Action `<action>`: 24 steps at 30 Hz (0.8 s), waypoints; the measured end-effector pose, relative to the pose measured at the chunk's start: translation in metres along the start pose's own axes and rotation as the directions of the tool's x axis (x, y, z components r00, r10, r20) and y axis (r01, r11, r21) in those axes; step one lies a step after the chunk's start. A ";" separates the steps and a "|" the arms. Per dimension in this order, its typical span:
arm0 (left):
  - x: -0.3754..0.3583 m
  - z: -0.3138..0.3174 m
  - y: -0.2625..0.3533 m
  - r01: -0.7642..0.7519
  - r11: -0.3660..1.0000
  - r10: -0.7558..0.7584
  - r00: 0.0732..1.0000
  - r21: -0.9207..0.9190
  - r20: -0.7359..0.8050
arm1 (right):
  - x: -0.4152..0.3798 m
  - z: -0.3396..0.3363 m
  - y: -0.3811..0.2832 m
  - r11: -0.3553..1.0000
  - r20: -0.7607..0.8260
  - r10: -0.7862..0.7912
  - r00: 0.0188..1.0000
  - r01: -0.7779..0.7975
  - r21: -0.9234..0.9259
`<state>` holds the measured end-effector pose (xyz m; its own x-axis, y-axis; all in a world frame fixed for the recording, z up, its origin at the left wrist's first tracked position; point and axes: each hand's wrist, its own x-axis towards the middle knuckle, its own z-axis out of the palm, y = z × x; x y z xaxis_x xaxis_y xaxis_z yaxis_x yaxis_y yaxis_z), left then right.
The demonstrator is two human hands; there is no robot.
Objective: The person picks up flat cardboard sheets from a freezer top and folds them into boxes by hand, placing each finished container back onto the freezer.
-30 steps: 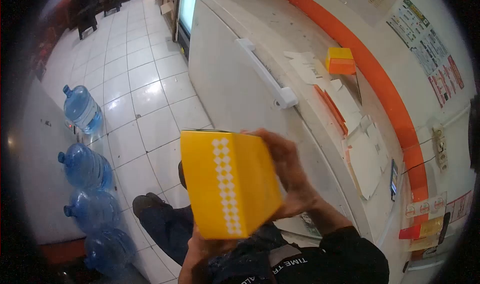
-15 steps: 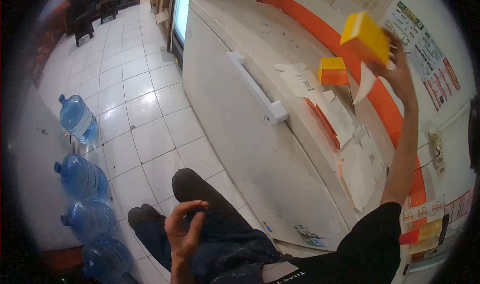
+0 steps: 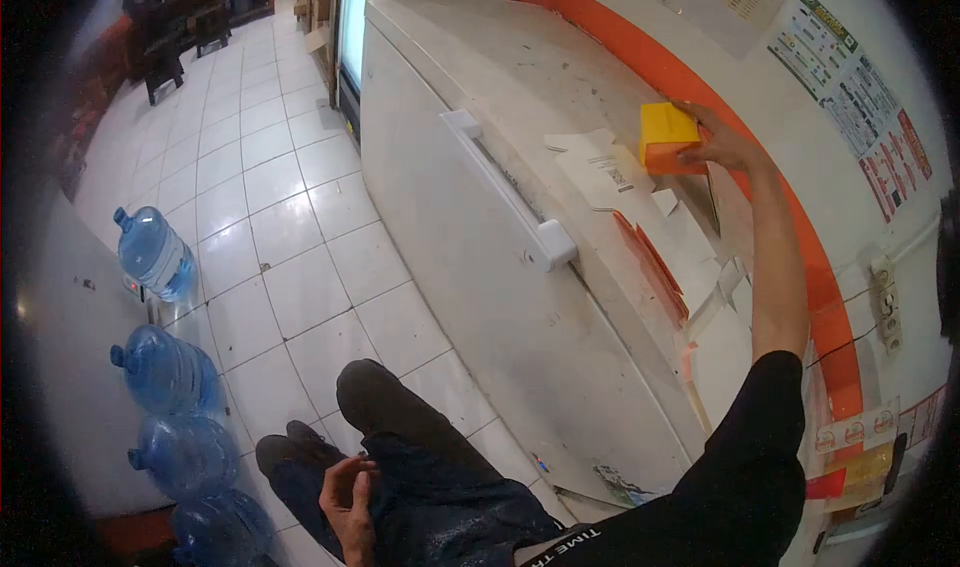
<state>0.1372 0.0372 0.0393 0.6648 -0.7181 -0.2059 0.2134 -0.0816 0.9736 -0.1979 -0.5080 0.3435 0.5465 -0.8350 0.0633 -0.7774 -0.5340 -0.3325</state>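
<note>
My right hand reaches out at arm's length and grips the side of a yellow box. The box rests on an orange-and-yellow box on the white chest freezer's lid, close to the orange wall stripe. My left hand lies low by my dark trousers at the bottom of the head view. Its fingers are loosely curled and hold nothing.
Flat white cardboard sheets and orange folded blanks lie on the lid. A white handle runs along the freezer's front edge. Several blue water bottles stand at the left on the tiled floor.
My right hand has carried the yellow box from in front of my chest up to the far side of the freezer lid and set it on the other box. My left hand has dropped to my lap.
</note>
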 end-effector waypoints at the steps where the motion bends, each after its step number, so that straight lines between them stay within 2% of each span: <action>1: 0.002 0.002 -0.001 0.002 1.000 -0.002 1.000 -0.003 0.003 | 0.000 -0.001 0.000 1.000 0.001 0.002 1.000 -0.002 -0.004; 3: 0.005 0.005 -0.001 -0.008 0.999 0.009 1.000 -0.034 0.006 | -0.004 0.002 -0.023 0.992 -0.021 0.113 0.993 -0.111 0.055; 7: 0.008 0.009 0.004 -0.018 0.999 0.019 1.000 -0.044 0.021 | 0.007 -0.011 -0.011 0.992 0.010 0.111 0.994 -0.111 0.055; 9: 0.010 0.009 0.001 -0.019 0.998 0.021 0.999 -0.063 0.031 | 0.014 -0.013 -0.008 0.982 -0.015 0.116 0.993 -0.117 -0.146; 10: 0.011 0.008 0.000 -0.020 0.998 0.022 0.999 -0.064 0.031 | 0.014 -0.014 -0.006 0.982 -0.016 0.115 0.993 -0.116 -0.146; 12: 0.011 0.007 -0.002 -0.031 0.997 0.033 0.999 -0.064 0.035 | 0.007 -0.011 -0.029 0.932 0.068 0.268 0.961 -0.241 -0.272; 13: 0.010 0.008 -0.002 -0.030 0.998 0.032 0.999 -0.063 0.036 | 0.008 -0.007 -0.019 0.931 0.069 0.270 0.961 -0.242 -0.272; 15: 0.007 0.011 -0.001 0.013 0.999 -0.012 1.000 -0.049 0.014 | 0.008 0.003 0.002 0.994 0.030 0.102 0.994 -0.101 -0.049; 16: 0.007 0.010 -0.003 0.015 0.999 -0.014 1.000 -0.049 0.015 | 0.008 0.004 0.006 0.993 0.032 0.104 0.994 -0.103 -0.050; 18: 0.006 0.009 -0.007 -0.010 0.999 0.011 1.000 -0.031 0.029 | -0.001 0.012 -0.001 0.984 -0.019 -0.010 1.000 0.006 -0.178; 19: 0.007 0.008 -0.008 -0.008 0.999 0.009 1.000 -0.032 0.030 | -0.005 0.015 -0.005 0.984 -0.018 -0.008 1.000 0.005 -0.179; 21: 0.006 0.007 -0.007 0.025 0.999 -0.023 0.999 -0.044 0.030 | -0.016 0.019 -0.009 0.938 0.018 0.062 0.998 -0.052 -0.343; 22: 0.006 0.007 -0.008 0.025 0.999 -0.023 0.999 -0.047 0.037 | -0.017 0.018 -0.006 0.936 0.015 0.066 0.998 -0.057 -0.347; 24: 0.008 0.007 -0.008 -0.025 0.999 0.027 0.999 -0.040 0.044 | -0.019 0.019 -0.002 0.891 -0.179 -0.003 0.984 -0.079 -0.448</action>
<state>0.1361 0.0276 0.0303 0.6380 -0.7498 -0.1754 0.2251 -0.0362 0.9737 -0.2010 -0.4889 0.3246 0.4842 -0.8437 0.2317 -0.8749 -0.4692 0.1199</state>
